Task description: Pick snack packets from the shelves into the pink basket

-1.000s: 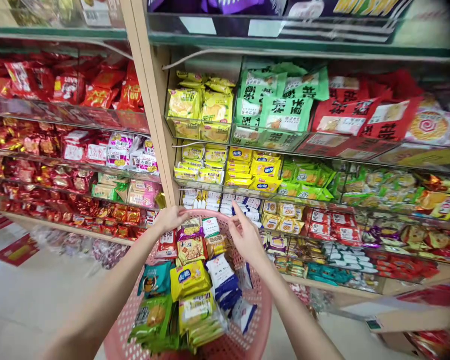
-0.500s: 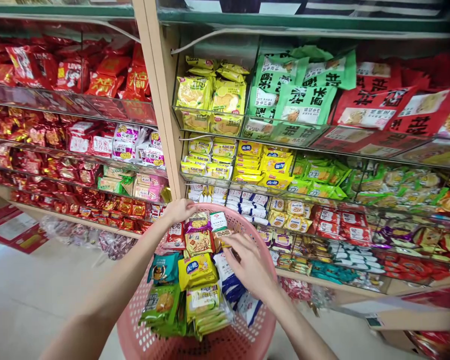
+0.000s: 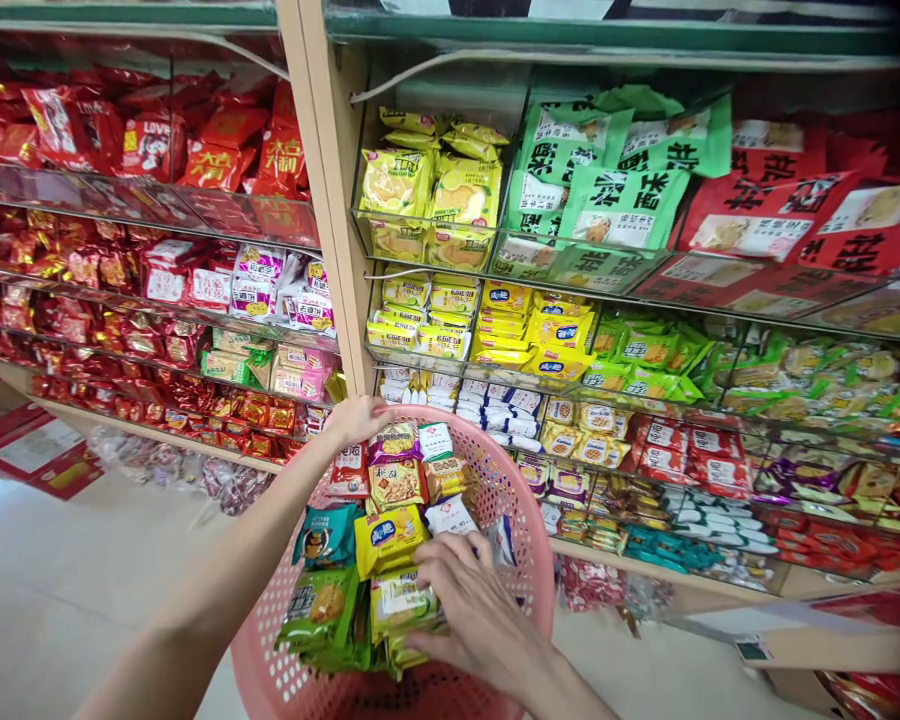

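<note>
The rim of the pink perforated plastic basket [image 3: 538,560] is grasped at its far left by the left grip [image 3: 356,420], whose fingers are closed over the edge. The right grip [image 3: 469,595] is positioned palm-down inside the basket, half open, with thumb and fingers apart. Whether the stack of flat, pale yellow-green wrapped packets [image 3: 399,600] beneath is held or merely touched cannot be told. This stack is located beside the glossy green packets [image 3: 322,608] and nearer than the bright yellow packet [image 3: 390,540]. The rim should be steadied by the left grip while packets are handled. Light pressure should be applied at packet edges, as thin-wrapped contents would probably crumble. The white-and-blue packet [image 3: 451,514], near the right fingertips, should not be dislodged.
</note>
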Demonstrator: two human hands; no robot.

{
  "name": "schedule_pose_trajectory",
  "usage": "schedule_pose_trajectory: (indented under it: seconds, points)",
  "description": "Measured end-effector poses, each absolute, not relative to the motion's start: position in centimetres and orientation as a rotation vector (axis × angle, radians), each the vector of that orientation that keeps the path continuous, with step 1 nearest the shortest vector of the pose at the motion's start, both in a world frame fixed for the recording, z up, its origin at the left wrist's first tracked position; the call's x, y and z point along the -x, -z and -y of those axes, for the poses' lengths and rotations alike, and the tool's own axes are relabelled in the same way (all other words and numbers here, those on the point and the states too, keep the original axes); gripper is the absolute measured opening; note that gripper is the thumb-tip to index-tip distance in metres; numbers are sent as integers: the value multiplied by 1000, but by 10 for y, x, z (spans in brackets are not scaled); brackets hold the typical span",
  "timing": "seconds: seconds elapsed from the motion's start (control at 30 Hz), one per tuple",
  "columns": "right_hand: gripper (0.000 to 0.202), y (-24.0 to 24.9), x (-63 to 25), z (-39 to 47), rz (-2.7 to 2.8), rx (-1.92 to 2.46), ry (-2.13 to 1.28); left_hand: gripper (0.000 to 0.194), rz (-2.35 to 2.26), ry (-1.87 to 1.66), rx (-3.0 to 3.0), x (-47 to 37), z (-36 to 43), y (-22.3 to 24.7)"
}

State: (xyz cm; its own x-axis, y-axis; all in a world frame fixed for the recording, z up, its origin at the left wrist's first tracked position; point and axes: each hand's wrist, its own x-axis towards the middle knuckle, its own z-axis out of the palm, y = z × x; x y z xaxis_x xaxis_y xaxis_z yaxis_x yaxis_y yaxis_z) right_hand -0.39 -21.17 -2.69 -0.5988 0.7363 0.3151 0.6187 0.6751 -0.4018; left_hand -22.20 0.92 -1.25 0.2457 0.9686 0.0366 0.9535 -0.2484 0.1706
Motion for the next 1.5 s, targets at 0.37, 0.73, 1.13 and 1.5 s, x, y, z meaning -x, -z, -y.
schedule_pose_trajectory:
  seconds: [0.37, 0.73, 1.13, 1.5]
  points:
    - [40, 41, 7, 212, 2378, 936, -295, 60, -1874, -191, -2325, 232, -11, 10]
    - [83, 12, 0, 189, 2095, 1223, -305, 59, -1890, -184, -2325, 247, -5, 2]
    - [74, 24, -12, 177, 1843, 1333, -258, 59, -1870, -210, -2331, 256, -3, 1]
    - [73, 28, -23, 178, 1744, 1448, -215, 61, -1831, -205, -2381, 248, -8, 0]
